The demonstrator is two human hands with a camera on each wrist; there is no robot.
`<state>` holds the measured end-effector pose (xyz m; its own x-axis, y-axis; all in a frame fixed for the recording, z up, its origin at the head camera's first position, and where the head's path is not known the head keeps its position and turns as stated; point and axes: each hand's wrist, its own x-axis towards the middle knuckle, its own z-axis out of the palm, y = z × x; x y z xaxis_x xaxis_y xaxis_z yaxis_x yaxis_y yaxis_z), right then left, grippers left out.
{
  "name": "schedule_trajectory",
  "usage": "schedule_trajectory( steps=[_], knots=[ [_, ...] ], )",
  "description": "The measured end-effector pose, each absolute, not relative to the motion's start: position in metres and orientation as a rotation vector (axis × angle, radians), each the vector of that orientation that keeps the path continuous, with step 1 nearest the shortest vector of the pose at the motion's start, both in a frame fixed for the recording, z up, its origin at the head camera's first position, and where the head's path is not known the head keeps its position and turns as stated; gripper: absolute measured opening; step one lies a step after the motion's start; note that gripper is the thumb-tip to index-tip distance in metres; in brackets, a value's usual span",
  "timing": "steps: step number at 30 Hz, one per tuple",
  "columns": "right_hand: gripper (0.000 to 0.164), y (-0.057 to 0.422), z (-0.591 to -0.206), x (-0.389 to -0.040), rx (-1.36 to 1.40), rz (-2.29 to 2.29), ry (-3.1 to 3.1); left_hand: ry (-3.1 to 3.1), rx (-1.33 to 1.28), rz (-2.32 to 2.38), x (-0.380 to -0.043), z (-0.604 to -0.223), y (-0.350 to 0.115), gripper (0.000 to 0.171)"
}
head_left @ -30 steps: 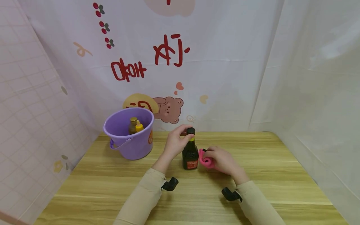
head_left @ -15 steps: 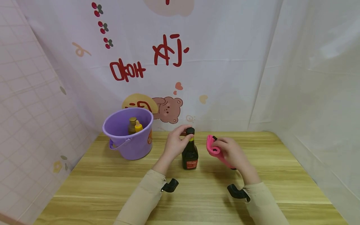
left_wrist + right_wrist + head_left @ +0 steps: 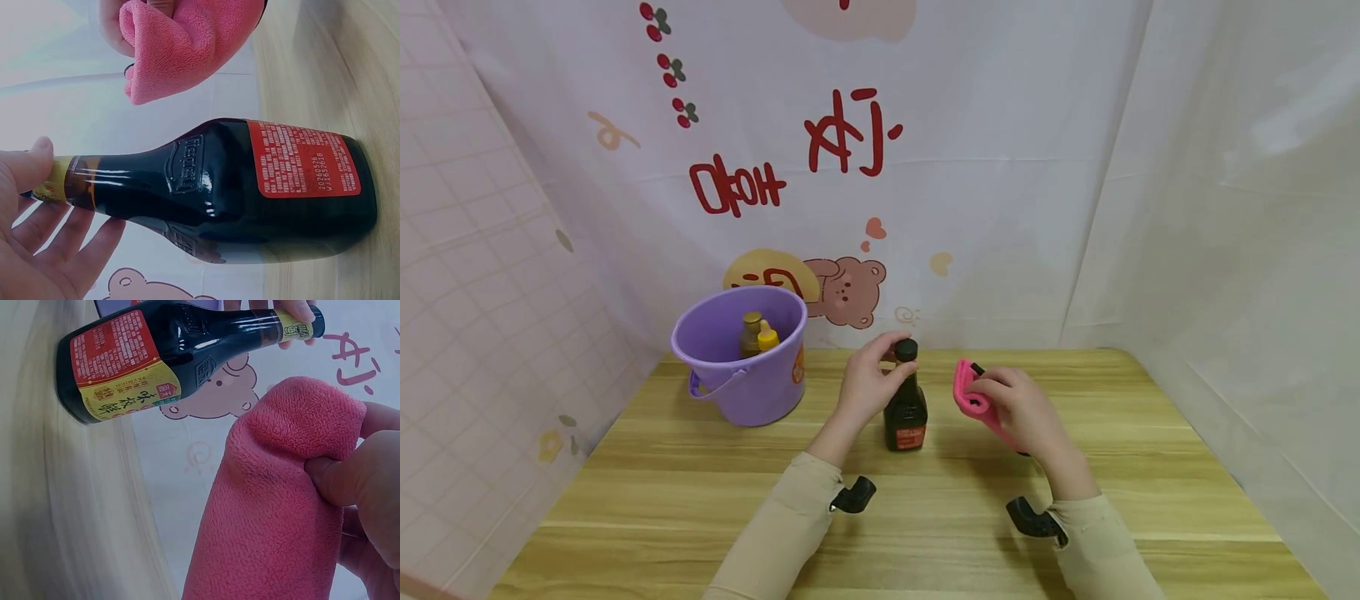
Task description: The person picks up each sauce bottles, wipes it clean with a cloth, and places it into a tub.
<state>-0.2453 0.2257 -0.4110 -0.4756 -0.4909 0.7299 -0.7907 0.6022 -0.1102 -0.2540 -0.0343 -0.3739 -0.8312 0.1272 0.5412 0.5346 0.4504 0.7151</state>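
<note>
A dark soy sauce bottle (image 3: pixel 906 410) with a black cap stands upright on the table. Its red label (image 3: pixel 306 159) faces the left wrist view; a yellow-and-red label shows in the right wrist view. My left hand (image 3: pixel 863 382) holds the bottle by its neck, thumb on the yellow neck band (image 3: pixel 53 181) and fingers behind. To the right of the bottle, my right hand (image 3: pixel 1028 417) grips a folded pink terry cloth (image 3: pixel 269 487) with dark edging. The thumb presses into the fold. The cloth is apart from the bottle, raised over the table.
A purple bucket (image 3: pixel 760 392) stands at the back left of the wooden table (image 3: pixel 940 542). Inside it are a brownish bottle (image 3: pixel 750 336) and a yellow-capped bottle (image 3: pixel 767 337). A white printed curtain (image 3: pixel 1000 208) hangs behind, with more sheeting along both sides.
My right hand has drawn the pink cloth away from the bottle's side, to the right and up, then has nearly stopped. The left hand keeps its hold on the bottle's neck.
</note>
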Motion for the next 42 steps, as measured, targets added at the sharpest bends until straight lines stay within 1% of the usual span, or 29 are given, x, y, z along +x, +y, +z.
schedule_trajectory(
  steps=[18, 27, 33, 37, 42],
  knots=[
    [0.045, 0.229, -0.416, -0.240, 0.984, 0.604, -2.188, -2.308, -0.577, -1.279, -0.252, -0.371, -0.033, 0.038],
    [0.052, 0.233, -0.417, -0.240, 0.964, 0.619, -2.144, -2.281, -0.597, -1.302, -0.245, -0.370, -0.034, 0.035],
    [0.051, 0.235, -0.416, -0.240, 0.963, 0.630, -2.147, -2.269, -0.572, -1.329, -0.240, -0.367, -0.042, 0.034],
    [0.047, 0.238, -0.418, -0.241, 0.950, 0.628, -2.144, -2.248, -0.556, -1.334, -0.236, -0.356, -0.051, 0.035],
    [0.048, 0.239, -0.417, -0.241, 0.938, 0.638, -2.153, -2.213, -0.527, -1.322, -0.232, -0.322, -0.069, 0.032]
  ],
)
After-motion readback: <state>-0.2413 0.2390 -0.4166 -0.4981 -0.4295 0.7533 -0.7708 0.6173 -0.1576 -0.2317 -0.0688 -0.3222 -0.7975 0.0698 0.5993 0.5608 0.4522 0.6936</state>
